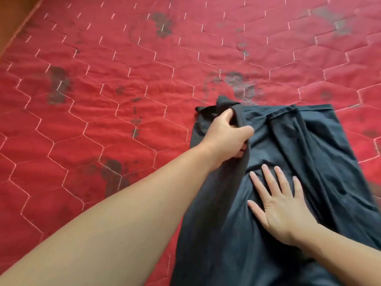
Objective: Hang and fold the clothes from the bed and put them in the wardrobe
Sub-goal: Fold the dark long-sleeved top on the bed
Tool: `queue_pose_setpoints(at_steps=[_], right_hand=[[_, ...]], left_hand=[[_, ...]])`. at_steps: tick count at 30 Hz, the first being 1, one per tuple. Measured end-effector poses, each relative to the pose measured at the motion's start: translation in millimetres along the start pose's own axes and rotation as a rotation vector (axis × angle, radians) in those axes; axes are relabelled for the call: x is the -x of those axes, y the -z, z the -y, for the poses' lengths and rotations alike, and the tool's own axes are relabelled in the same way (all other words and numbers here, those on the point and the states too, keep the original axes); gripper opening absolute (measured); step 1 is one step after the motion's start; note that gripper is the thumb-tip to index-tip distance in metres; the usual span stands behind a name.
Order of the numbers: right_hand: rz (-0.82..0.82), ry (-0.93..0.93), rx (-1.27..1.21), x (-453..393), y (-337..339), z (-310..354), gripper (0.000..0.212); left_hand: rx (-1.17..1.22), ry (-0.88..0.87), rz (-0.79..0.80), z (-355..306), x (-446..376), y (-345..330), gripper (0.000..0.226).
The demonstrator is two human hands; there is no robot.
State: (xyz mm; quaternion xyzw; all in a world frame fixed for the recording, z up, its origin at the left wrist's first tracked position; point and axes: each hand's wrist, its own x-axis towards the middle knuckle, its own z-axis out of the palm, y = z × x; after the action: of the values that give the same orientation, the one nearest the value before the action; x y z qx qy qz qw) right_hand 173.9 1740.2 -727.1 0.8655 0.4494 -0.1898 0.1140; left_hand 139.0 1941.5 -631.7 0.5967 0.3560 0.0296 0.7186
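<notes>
Leftmost, in the top corner of the head view, a strip of brown wood (12,19) borders the bed (86,83), whose red quilted cover is stitched in pale hexagons and marked with dark, smudged patches. Across the lower left a bare forearm reaches diagonally up toward the middle, ending in the left hand (227,137). Its fingers are curled round a bunched fold at the left edge of a dark grey garment (288,145), the thumb lying over the top of the cloth, and the gathered edge is lifted a little off the cover, with a small twisted end of fabric poking out just beyond the knuckles. That garment lies on the bed right of centre, running from about mid-height down past the bottom edge; its far end is squared off, and long creases and a folded band run along its length. What kind of clothing it is cannot be told from this angle. Further right and nearer the camera, the right hand (282,207) rests flat on the garment's middle, palm down, fingers straight and spread apart, pressing the cloth against the bed. Its forearm enters from the lower right corner. Beyond the garment's right edge the red cover shows more grey staining.
</notes>
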Motion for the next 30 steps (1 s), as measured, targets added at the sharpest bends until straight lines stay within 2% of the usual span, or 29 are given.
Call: queue_pose_setpoints(at_steps=[2, 3, 7, 9, 11, 13, 15, 16, 17, 19, 22, 24, 26, 27, 28, 30], right_hand=[[-0.032, 0.032, -0.006, -3.7, -8.8, -7.1, 0.068], [-0.001, 0.045, -0.002, -4.6, -10.8, -10.3, 0.066], [0.038, 0.08, -0.062, -1.4, -0.7, -12.3, 0.076], [-0.043, 0.09, -0.161, 2.0, 10.6, -11.6, 0.071], [-0.229, 0.063, -0.349, 2.4, 19.9, -14.1, 0.05], [-0.36, -0.079, -0.634, -6.4, 28.0, -21.6, 0.032], [-0.406, -0.292, -0.937, -27.6, 40.0, -26.8, 0.024], [-0.453, -0.381, -1.033, -41.9, 44.9, -28.1, 0.02], [-0.5, -0.446, -1.061, -56.0, 50.5, -29.9, 0.025], [-0.519, -0.432, -0.97, -81.6, 63.4, -30.9, 0.042], [-0.376, -0.385, -0.747, -107.9, 70.6, -29.5, 0.059], [-0.364, -0.427, -0.71, -118.5, 69.5, -32.2, 0.046], [-0.457, -0.405, -0.792, -124.7, 70.6, -37.6, 0.021], [-0.508, -0.382, -0.849, -126.5, 73.4, -40.5, 0.016], [-0.552, -0.367, -0.949, -130.1, 76.9, -44.6, 0.015], [-0.576, -0.403, -1.313, -132.1, 87.3, -53.7, 0.02]], left_hand=[[-0.127, 0.064, 0.117, 12.1, -2.5, -31.3, 0.046], [-0.254, 0.062, 0.118, 21.9, -1.6, -37.4, 0.054], [-0.99, -0.202, -0.06, 76.7, 20.1, -7.0, 0.048], [-1.261, -0.29, -0.095, 105.0, 35.5, 16.7, 0.053], [-1.406, -0.308, -0.044, 126.6, 43.4, 34.1, 0.057], [-1.427, -0.313, -0.035, 138.8, 44.6, 41.3, 0.06], [-1.389, -0.35, -0.1, 144.3, 43.5, 43.1, 0.063], [-1.374, -0.368, -0.128, 145.8, 43.5, 43.6, 0.065], [-1.365, -0.386, -0.144, 147.7, 42.7, 43.2, 0.065], [-1.365, -0.427, -0.166, 151.7, 40.7, 43.9, 0.065], [-1.368, -0.471, -0.179, 152.1, 37.7, 43.9, 0.065], [-1.362, -0.479, -0.173, 151.5, 37.6, 43.7, 0.064], [-1.362, -0.476, -0.164, 150.3, 38.5, 43.3, 0.065], [-1.365, -0.475, -0.163, 149.9, 38.9, 43.4, 0.065], [-1.369, -0.473, -0.164, 149.1, 38.3, 43.9, 0.065], [-1.374, -0.473, -0.164, 148.2, 37.9, 43.2, 0.066]])
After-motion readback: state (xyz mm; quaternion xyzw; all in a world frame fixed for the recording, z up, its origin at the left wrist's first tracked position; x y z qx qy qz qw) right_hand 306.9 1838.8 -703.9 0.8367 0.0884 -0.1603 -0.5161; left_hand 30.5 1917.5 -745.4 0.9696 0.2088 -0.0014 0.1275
